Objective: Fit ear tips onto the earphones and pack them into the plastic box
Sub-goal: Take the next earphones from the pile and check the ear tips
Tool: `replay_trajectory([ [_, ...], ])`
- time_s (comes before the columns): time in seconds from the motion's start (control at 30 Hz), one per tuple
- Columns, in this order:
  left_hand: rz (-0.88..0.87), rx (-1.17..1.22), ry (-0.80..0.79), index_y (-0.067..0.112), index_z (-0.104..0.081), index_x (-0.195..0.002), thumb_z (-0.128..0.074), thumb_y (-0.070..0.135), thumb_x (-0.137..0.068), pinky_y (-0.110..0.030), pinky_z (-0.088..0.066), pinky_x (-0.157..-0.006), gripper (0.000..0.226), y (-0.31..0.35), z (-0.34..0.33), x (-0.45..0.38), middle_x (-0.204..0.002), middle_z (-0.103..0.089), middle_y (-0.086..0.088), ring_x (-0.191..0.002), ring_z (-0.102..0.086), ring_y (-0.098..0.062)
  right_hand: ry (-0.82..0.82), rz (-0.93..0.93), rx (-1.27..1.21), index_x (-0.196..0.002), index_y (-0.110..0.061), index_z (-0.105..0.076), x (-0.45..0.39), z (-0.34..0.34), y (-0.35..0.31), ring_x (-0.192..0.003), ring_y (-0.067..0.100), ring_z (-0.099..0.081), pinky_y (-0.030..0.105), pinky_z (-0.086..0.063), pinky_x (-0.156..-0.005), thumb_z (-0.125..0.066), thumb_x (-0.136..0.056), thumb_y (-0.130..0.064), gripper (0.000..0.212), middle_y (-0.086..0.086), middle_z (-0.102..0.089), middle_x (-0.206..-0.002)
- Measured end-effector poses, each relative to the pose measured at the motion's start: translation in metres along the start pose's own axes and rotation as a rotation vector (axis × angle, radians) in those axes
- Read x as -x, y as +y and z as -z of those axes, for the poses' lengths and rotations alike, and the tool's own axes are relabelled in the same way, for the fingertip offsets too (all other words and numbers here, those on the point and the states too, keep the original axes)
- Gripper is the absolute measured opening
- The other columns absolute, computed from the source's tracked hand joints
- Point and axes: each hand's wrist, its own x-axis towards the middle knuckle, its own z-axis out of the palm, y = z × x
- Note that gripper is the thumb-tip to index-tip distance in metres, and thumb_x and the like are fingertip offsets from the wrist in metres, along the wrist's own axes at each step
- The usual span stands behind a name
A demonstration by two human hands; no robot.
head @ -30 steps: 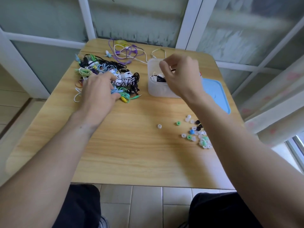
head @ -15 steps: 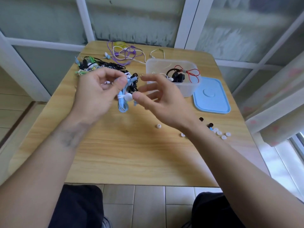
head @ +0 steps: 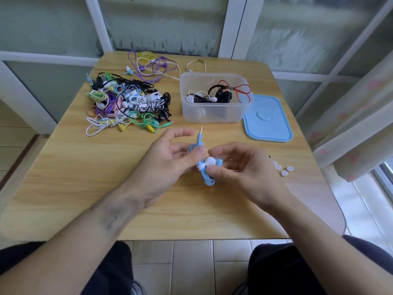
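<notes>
Both hands (head: 170,165) pinch coiled light-blue earphones (head: 205,167), plug upright.

A home corner: small wooden table (head: 85,188) on tiled floor (head: 191,262), beside curtained window (head: 350,124).

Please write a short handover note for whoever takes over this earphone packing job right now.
Left hand: pinches the bundled blue earphones above the table.
Right hand: fingers at the bundle's white earbud; whether a tip is on, I cannot tell.
Plastic box: open, a few earphones inside; blue lid lies beside it.
Left to do: the earphone pile, using loose ear tips at the right.
</notes>
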Motion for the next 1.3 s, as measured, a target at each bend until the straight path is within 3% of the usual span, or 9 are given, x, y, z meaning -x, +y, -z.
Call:
replay_trajectory([
  [0.2, 0.002, -0.329, -0.116, 0.016, -0.059, -0.12, -0.073, 0.009, -0.08, -0.022, -0.055, -0.085, 0.043, -0.008, -0.004, 0.004, -0.107, -0.071, -0.006, -0.099, -0.07, -0.014, 0.114, 0.071, 0.116, -0.086, -0.016, -0.072, 0.011, -0.004, 0.003, -0.066, 0.01, -0.071, 0.018, -0.054, -0.064, -0.092, -0.062, -0.013, 0.032, -0.006, -0.076, -0.075],
  [0.37, 0.096, -0.223, -0.094, 0.012, -0.067, -0.111, -0.08, 0.021, -0.076, -0.034, -0.054, -0.09, 0.039, -0.012, -0.007, 0.005, -0.104, -0.072, -0.014, -0.098, -0.069, -0.029, -0.004, 0.05, 0.097, -0.084, -0.014, -0.073, 0.011, 0.016, -0.008, -0.071, 0.019, -0.074, 0.035, -0.061, -0.073, -0.088, -0.058, -0.023, 0.032, 0.004, -0.076, -0.077],
  [0.47, 0.197, -0.022, -0.215, 0.006, -0.068, -0.112, -0.069, 0.013, -0.076, -0.029, -0.055, -0.067, 0.036, -0.012, -0.013, 0.008, -0.098, -0.072, -0.012, -0.082, -0.066, -0.02, -0.011, 0.129, 0.142, -0.09, -0.025, -0.08, 0.011, 0.023, -0.006, -0.08, 0.021, -0.072, 0.045, -0.059, -0.078, -0.082, -0.068, -0.031, 0.022, 0.002, -0.075, -0.082],
  [0.53, 0.239, 0.041, -0.255, 0.006, -0.07, -0.111, -0.065, 0.017, -0.079, -0.025, -0.044, -0.056, 0.034, -0.012, -0.017, 0.009, -0.096, -0.07, -0.013, -0.072, -0.058, -0.015, -0.013, 0.215, 0.23, -0.095, -0.032, -0.08, 0.013, 0.022, -0.004, -0.076, 0.017, -0.065, 0.034, -0.055, -0.072, -0.081, -0.073, -0.032, 0.023, 0.0, -0.07, -0.079],
  [0.67, 0.235, -0.083, -0.149, 0.008, -0.074, -0.096, -0.077, 0.026, -0.078, -0.032, -0.04, -0.064, 0.025, -0.017, -0.021, 0.006, -0.081, -0.066, -0.011, -0.072, -0.055, -0.019, -0.102, 0.251, 0.361, -0.113, -0.027, -0.072, 0.014, 0.036, -0.011, -0.078, 0.013, -0.067, 0.023, -0.052, -0.072, -0.079, -0.082, -0.022, 0.032, -0.009, -0.073, -0.084],
  [0.83, 0.188, -0.124, -0.127, 0.013, -0.075, -0.093, -0.068, 0.033, -0.071, -0.022, -0.037, -0.05, 0.03, -0.015, -0.022, 0.008, -0.075, -0.065, 0.0, -0.067, -0.052, -0.016, 0.217, 0.222, 0.707, -0.1, -0.026, -0.075, -0.013, 0.065, -0.007, -0.073, -0.005, -0.059, 0.01, -0.043, -0.065, -0.069, -0.091, -0.012, 0.017, -0.018, -0.064, -0.075],
  [1.03, 0.228, -0.11, -0.067, 0.017, -0.076, -0.087, -0.064, 0.028, -0.081, -0.029, -0.035, -0.059, 0.017, -0.018, -0.025, 0.009, -0.074, -0.059, -0.004, -0.068, -0.047, -0.02, 0.093, 0.168, 0.98, -0.114, -0.023, -0.073, -0.047, 0.062, 0.01, -0.09, 0.013, -0.042, 0.02, -0.028, -0.067, -0.058, -0.098, -0.019, 0.022, -0.013, -0.049, -0.084],
  [1.2, 0.225, -0.122, -0.053, 0.017, -0.074, -0.087, -0.058, 0.019, -0.093, -0.021, -0.035, -0.047, 0.018, -0.017, -0.025, 0.009, -0.072, -0.059, -0.002, -0.062, -0.047, -0.016, 0.017, 0.164, 0.998, -0.102, -0.023, -0.076, -0.052, 0.06, 0.004, -0.087, 0.015, -0.043, 0.017, -0.029, -0.065, -0.065, -0.093, -0.016, 0.016, -0.002, -0.061, -0.087],
  [1.3, 0.216, -0.116, -0.049, 0.016, -0.074, -0.088, -0.058, 0.02, -0.092, -0.021, -0.035, -0.046, 0.017, -0.017, -0.025, 0.008, -0.071, -0.059, -0.001, -0.062, -0.047, -0.016, 0.013, 0.146, 0.992, -0.093, -0.02, -0.076, -0.054, 0.06, 0.001, -0.08, 0.005, -0.049, 0.009, -0.033, -0.063, -0.067, -0.09, -0.014, 0.012, -0.01, -0.062, -0.077],
])
